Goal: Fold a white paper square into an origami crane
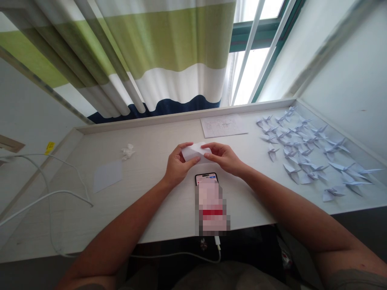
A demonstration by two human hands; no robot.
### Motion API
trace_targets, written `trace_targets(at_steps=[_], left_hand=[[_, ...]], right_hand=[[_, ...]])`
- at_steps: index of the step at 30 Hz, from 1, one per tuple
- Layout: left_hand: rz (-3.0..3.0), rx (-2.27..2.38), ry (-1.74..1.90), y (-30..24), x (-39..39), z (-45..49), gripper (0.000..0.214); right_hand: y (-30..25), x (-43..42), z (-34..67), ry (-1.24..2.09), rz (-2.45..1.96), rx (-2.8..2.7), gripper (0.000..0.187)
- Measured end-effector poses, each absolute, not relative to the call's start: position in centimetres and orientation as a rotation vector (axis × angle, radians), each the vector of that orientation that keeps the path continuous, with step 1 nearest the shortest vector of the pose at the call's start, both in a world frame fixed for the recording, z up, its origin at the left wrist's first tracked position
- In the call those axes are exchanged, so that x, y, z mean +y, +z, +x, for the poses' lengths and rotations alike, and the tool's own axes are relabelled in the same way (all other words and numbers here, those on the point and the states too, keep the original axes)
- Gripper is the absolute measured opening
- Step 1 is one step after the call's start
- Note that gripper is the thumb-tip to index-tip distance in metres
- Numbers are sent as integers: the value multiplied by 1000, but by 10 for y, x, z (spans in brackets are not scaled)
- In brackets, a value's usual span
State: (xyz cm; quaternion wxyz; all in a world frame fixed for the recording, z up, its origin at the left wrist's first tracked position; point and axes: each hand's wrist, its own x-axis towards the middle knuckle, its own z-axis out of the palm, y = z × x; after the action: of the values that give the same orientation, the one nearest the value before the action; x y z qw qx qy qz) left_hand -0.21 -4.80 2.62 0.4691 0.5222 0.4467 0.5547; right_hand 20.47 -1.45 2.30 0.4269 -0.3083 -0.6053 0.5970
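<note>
A small white sheet of paper (193,152) is held between both hands above the middle of the table, with a fold visible across it. My left hand (179,164) grips its left side, thumb on the near face and fingers behind. On the right side, my right hand (223,156) pinches the paper with its thumb in front. Just below the hands lies a phone (207,177), its screen lit at the top and blurred over the rest.
Many folded paper cranes (290,151) cover the table's right side. A printed booklet (223,126) lies at the back. Left are a crumpled tissue (128,152), a flat paper sheet (107,176) and a white cable (69,194). A raised rim (157,121) borders the table (151,141).
</note>
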Motion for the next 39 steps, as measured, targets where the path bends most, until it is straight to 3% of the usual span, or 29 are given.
trace_targets(at_steps=[6,9,13,30,39], left_hand=[[1221,1054,1309,21,-46,-5,42],[1218,1083,1296,19,-45,-6,44],[1225,1123,1321,18,-44,-5,45],[935,928,1371,19,-34,-7,47],[984,1017,1351,17,-34,-10,45]], right_hand=[[23,-14,208,1388,-848,-1575,38],[23,-13,208,1285,-822,-1642,43],[20,-11,208,1235,-803,-1632,37],[17,-9,206,1539,-736,-1442,37],[20,-7,210,1504,-774,-1360,43]])
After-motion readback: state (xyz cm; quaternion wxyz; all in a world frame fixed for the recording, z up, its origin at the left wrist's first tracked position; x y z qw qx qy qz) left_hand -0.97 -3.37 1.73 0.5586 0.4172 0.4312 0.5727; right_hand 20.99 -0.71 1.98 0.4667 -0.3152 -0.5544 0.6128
